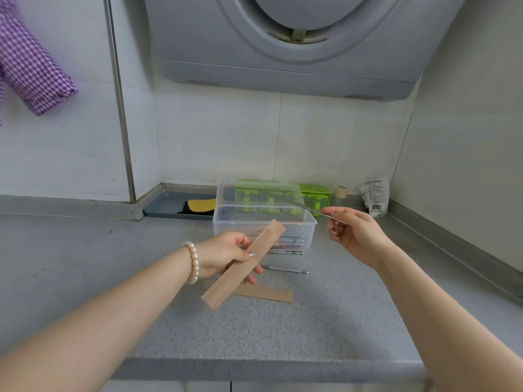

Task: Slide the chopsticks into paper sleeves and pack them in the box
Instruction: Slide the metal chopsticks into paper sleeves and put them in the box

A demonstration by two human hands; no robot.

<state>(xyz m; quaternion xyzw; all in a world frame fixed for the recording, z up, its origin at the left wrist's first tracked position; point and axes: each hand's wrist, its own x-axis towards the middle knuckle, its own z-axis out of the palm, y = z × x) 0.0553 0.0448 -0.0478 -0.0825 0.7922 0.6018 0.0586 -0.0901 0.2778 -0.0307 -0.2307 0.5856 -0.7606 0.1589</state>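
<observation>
Speckled grey countertop [283,329] beneath white tiled wall [220,137].

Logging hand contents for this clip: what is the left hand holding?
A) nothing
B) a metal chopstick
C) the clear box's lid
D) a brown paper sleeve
D: the left hand grips a brown paper sleeve above the counter, while the metal chopstick is pinched in the right hand.

A grey range hood [283,46] hung above the speckled grey countertop [268,329]; a purple checked cloth [31,72] hung left of it.
</observation>
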